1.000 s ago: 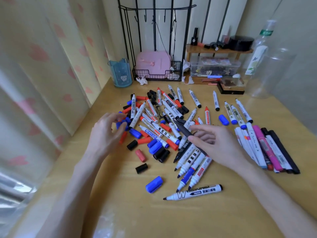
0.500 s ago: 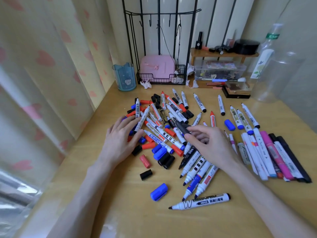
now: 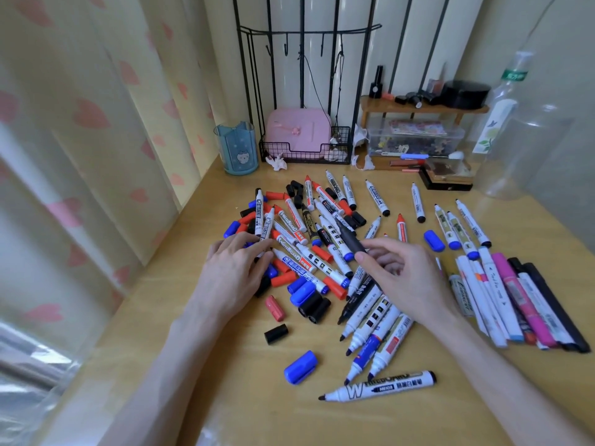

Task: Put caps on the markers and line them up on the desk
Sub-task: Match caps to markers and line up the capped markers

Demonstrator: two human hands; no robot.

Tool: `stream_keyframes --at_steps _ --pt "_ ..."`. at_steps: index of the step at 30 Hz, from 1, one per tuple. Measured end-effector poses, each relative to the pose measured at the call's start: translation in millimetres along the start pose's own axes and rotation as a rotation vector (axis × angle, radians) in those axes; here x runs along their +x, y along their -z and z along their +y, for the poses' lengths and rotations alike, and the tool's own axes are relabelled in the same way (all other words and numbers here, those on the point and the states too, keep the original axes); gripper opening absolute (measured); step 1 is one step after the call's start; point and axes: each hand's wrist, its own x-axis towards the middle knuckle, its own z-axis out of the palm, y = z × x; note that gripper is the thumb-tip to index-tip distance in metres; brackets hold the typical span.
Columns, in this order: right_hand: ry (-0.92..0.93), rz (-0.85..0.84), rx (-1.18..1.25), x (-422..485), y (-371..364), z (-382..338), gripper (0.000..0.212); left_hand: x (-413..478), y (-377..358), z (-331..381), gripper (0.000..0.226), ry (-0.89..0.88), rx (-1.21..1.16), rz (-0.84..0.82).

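A heap of uncapped whiteboard markers [image 3: 309, 239] and loose red, blue and black caps covers the middle of the wooden desk [image 3: 225, 381]. My right hand [image 3: 405, 275] pinches a black marker [image 3: 351, 241] that points up and to the left. With its fingers stretched out flat, my left hand [image 3: 235, 272] rests on the caps at the heap's left edge. What lies under its palm is hidden. Loose caps lie nearer me: a red cap [image 3: 275, 308], a black cap [image 3: 276, 333] and a blue cap [image 3: 301, 366]. A row of capped markers [image 3: 521, 300] lies at the right.
A large uncapped marker [image 3: 380, 386] lies closest to me. At the back stand a blue pen cup [image 3: 237, 149], a wire rack with a pink box [image 3: 302, 136], a small wooden shelf [image 3: 425, 107] and a clear bottle [image 3: 502, 107]. Curtains hang along the left.
My left hand has moved right and flattened onto the caps at the heap's left edge. My right hand keeps its hold on the black marker.
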Motion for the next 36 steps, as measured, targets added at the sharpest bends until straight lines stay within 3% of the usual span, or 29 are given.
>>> stream_keyframes --at_steps 7,17,24,28,32,36 --pt "0.010 0.033 -0.011 -0.4 1.2 2.0 0.029 -0.4 6.1 -0.9 0.026 0.046 -0.159 0.089" --pt "0.045 0.067 -0.098 -0.4 5.4 5.7 0.018 12.7 10.5 -8.3 0.028 0.185 -0.376 0.335" --pt "0.116 0.088 -0.219 1.4 6.8 9.9 0.020 14.0 -3.5 -20.1 0.026 0.238 -0.211 0.183" --pt "0.125 0.093 -0.225 1.3 5.7 10.7 0.020 11.3 -1.1 -21.5 0.027 0.240 -0.249 0.189" --pt "0.132 0.105 -0.230 0.4 5.6 11.9 0.018 5.6 12.8 -22.8 0.030 0.352 -0.293 0.177" --pt "0.125 0.121 -0.228 -0.4 6.5 12.9 0.017 -2.7 34.9 -31.4 0.038 0.504 -0.340 -0.070"
